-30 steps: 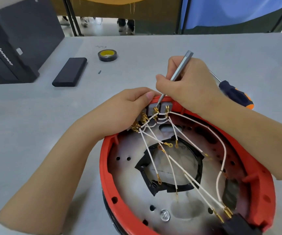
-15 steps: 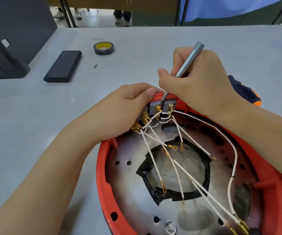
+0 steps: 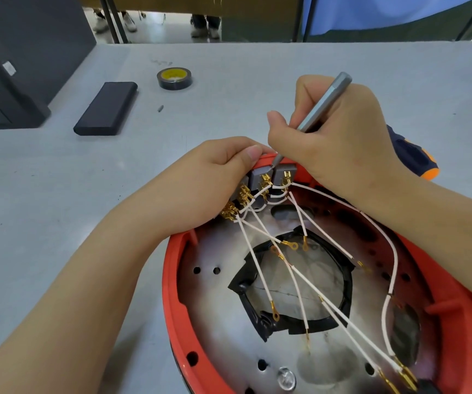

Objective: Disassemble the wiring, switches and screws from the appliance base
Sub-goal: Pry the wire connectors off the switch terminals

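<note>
- Tip of the slim grey driver (image 3: 323,103) has crept from the brass terminals up to the top edge of the middle switch (image 3: 260,179), right where it meets the red rim; handle leans further to my right than 1 s ago.
- Head has moved in closer too; tape roll (image 3: 174,78) and black case (image 3: 106,108) sit further up-left in view, base fills more of the frame.
- R hand (image 3: 334,140): pen-style pinch on the driver, thumb + forefinger curled round the shaft, rest folded under.
- L hand (image 3: 200,186): fingers curled over the rim onto the switch bank, thumb tip pressed on top beside the driver tip. Bracing, not pulling.
- Appliance base (image 3: 172,280) lies open side up on the table (image 3: 44,194), straight in front of me. Switches sit in the far rim, white wires (image 3: 260,277) fan out from them, several ring lugs hang loose over the centre opening.
- Read: prob. prying a retaining clip so the switch pushes out. Switches not out yet.
- Big orange/blue screwdriver (image 3: 416,160) lies behind my R wrist, unused.
</note>
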Demonstrator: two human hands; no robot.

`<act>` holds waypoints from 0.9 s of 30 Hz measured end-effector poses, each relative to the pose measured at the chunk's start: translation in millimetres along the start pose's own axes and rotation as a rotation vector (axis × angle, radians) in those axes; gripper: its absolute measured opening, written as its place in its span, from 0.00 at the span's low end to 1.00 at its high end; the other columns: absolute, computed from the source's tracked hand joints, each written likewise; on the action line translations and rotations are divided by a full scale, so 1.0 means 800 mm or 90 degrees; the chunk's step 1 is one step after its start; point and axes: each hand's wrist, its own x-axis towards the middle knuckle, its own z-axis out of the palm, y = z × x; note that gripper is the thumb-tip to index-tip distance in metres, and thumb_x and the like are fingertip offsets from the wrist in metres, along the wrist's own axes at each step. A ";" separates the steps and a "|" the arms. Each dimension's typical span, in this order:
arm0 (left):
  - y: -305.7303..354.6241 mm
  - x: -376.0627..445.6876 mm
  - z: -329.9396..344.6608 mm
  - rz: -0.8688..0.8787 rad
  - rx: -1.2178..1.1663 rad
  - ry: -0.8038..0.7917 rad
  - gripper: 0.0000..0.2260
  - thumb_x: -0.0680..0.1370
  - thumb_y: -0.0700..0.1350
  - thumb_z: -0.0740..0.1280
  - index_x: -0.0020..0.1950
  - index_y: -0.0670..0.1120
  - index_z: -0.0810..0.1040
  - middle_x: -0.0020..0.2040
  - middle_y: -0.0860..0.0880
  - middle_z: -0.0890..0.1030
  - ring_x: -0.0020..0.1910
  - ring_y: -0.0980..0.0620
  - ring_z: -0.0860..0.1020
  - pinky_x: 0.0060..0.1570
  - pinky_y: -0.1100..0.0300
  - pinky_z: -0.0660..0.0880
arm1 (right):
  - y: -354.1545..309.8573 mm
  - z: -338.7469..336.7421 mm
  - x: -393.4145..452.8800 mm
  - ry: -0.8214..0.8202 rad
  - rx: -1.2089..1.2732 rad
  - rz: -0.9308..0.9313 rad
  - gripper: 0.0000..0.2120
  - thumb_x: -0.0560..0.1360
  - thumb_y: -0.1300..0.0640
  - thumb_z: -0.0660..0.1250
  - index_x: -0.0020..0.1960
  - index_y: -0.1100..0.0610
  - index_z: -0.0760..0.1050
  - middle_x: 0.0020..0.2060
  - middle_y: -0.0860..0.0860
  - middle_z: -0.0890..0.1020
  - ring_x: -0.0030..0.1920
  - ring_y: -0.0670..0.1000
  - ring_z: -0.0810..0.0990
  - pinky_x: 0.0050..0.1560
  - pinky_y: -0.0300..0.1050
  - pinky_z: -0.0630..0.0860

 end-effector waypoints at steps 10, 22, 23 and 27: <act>-0.001 0.000 0.001 -0.012 0.011 0.011 0.12 0.83 0.52 0.55 0.51 0.60 0.79 0.51 0.39 0.81 0.42 0.45 0.80 0.35 0.58 0.72 | -0.001 -0.001 -0.002 0.009 0.001 -0.012 0.19 0.72 0.55 0.68 0.30 0.50 0.61 0.22 0.45 0.66 0.26 0.43 0.69 0.30 0.29 0.64; -0.001 0.001 0.000 -0.019 0.015 0.000 0.12 0.83 0.52 0.55 0.52 0.58 0.79 0.49 0.35 0.80 0.35 0.43 0.78 0.38 0.49 0.76 | -0.002 -0.001 -0.003 -0.003 -0.007 -0.027 0.19 0.73 0.55 0.68 0.30 0.50 0.61 0.22 0.44 0.66 0.26 0.42 0.69 0.30 0.30 0.64; 0.000 0.001 0.000 -0.019 0.015 0.002 0.12 0.82 0.52 0.55 0.52 0.58 0.79 0.49 0.35 0.80 0.32 0.46 0.75 0.35 0.50 0.75 | -0.002 0.000 -0.003 -0.003 -0.005 -0.028 0.20 0.73 0.55 0.69 0.30 0.50 0.60 0.22 0.44 0.65 0.26 0.42 0.69 0.30 0.30 0.65; 0.000 0.000 0.000 -0.019 0.022 0.011 0.12 0.82 0.53 0.55 0.51 0.60 0.79 0.42 0.38 0.80 0.31 0.50 0.73 0.32 0.50 0.75 | -0.002 0.001 -0.003 -0.002 -0.008 -0.038 0.20 0.73 0.55 0.69 0.30 0.49 0.60 0.22 0.44 0.66 0.27 0.42 0.70 0.30 0.29 0.65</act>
